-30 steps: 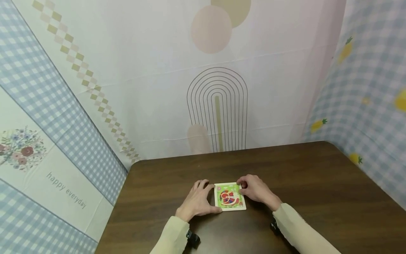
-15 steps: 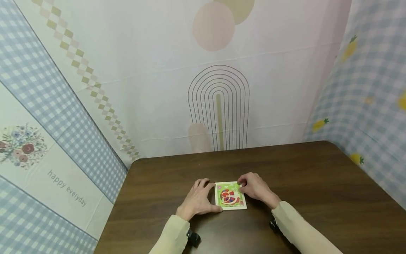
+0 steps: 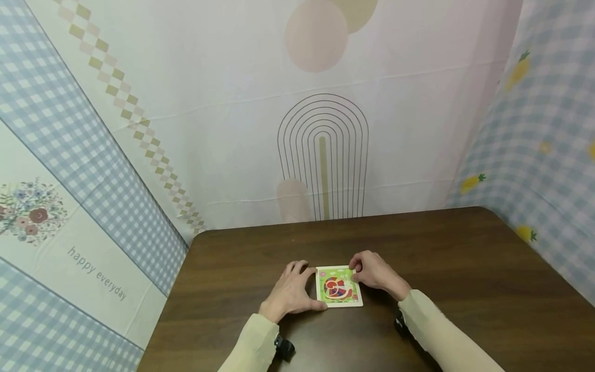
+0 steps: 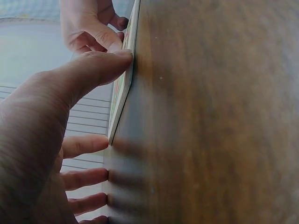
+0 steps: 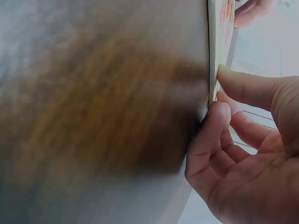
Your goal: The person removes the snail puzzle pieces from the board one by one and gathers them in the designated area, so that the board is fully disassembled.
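Note:
A small square puzzle board with a pale frame lies flat on the dark table. Its green picture bears a round red, blue and white shape, perhaps a snail. My left hand holds the board's left side, thumb at the near corner and forefinger at the far corner; the other fingertips touch the table. At the far right corner, my right hand pinches the board, its thumb on the top face near the edge. The right wrist view shows the curled fingers beside the board's edge.
The brown wooden table extends around both hands. A pale printed cloth hangs behind its far edge, with blue checked cloth at the right. Black wrist cameras sit under the sleeves.
Both hands keep nearly the same places on the board. The head view has shifted slightly, and the right thumb appears to stay at the far right corner.

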Demonstrator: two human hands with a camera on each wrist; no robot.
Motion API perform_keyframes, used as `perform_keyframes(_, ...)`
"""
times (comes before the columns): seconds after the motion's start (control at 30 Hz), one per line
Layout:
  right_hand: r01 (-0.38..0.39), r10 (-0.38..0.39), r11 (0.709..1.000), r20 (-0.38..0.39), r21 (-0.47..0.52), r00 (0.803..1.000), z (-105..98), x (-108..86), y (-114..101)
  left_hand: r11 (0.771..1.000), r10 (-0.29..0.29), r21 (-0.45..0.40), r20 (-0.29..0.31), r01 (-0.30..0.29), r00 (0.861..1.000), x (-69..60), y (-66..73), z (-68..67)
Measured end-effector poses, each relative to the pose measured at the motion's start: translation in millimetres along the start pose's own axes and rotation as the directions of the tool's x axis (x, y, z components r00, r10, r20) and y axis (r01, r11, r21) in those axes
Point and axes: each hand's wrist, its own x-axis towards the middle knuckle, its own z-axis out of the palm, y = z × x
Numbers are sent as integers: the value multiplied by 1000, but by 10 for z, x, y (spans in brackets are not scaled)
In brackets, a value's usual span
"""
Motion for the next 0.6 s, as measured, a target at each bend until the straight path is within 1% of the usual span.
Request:
perform_keyframes(0.1, -12, 12, 1000, 20, 11, 1000, 2, 3, 10, 1000, 1, -3, 4, -1, 1000, -4, 1, 1)
perform_keyframes(0.17, -6, 6, 1000, 24, 9, 1000, 3, 0, 16, 1000, 0, -4, 5, 0, 1000, -6, 0, 4)
perform_keyframes(0.6, 25, -24, 998, 24, -51, 999, 5, -2, 9, 1000, 2, 1, 3, -2, 1000, -11, -11, 3)
